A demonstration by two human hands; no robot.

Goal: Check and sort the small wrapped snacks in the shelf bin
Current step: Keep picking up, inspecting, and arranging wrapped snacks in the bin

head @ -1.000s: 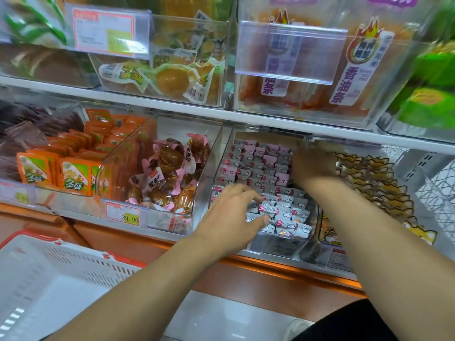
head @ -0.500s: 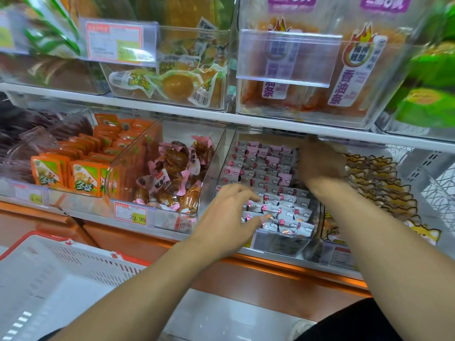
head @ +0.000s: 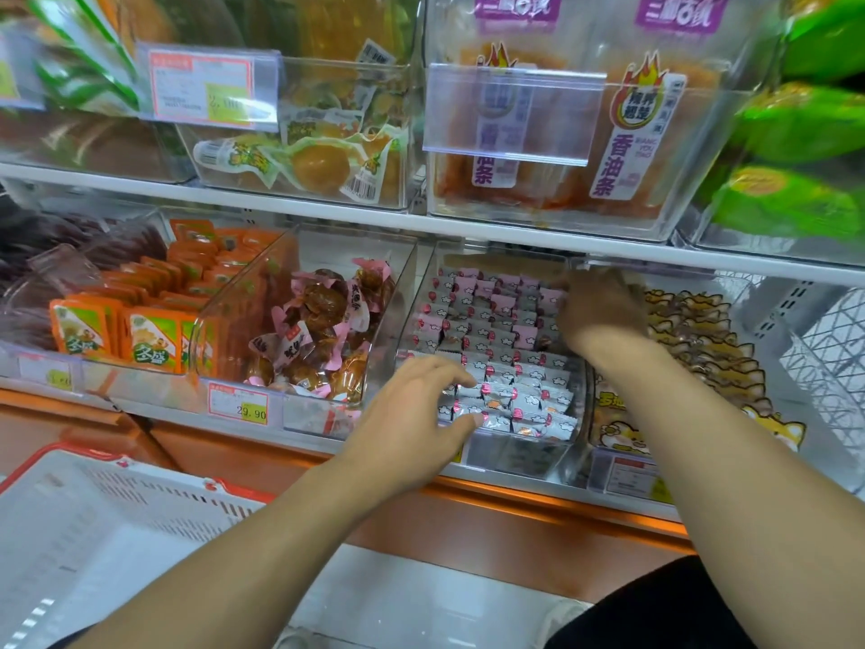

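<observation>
We are reaching into the clear plastic shelf bin [head: 576,416] of small pink-and-white wrapped snacks [head: 503,353]: left hand [head: 416,426] spreading fingers on near rows, right hand [head: 597,309] far back, its grip unclear; white shelf [head: 281,206] above.

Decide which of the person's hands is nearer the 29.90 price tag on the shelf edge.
Left. The left hand rests at the front of the wrapped-snack bin, just right of the price tag; the right hand reaches deep into the bin's back right.

Clear shelf bin [head: 524,454] open at its top, upper shelf edge [head: 468,229] low over its back rows, small wrapped snacks [head: 503,367] packed edge to edge, clear walls either side, both forearms filling the front opening
</observation>
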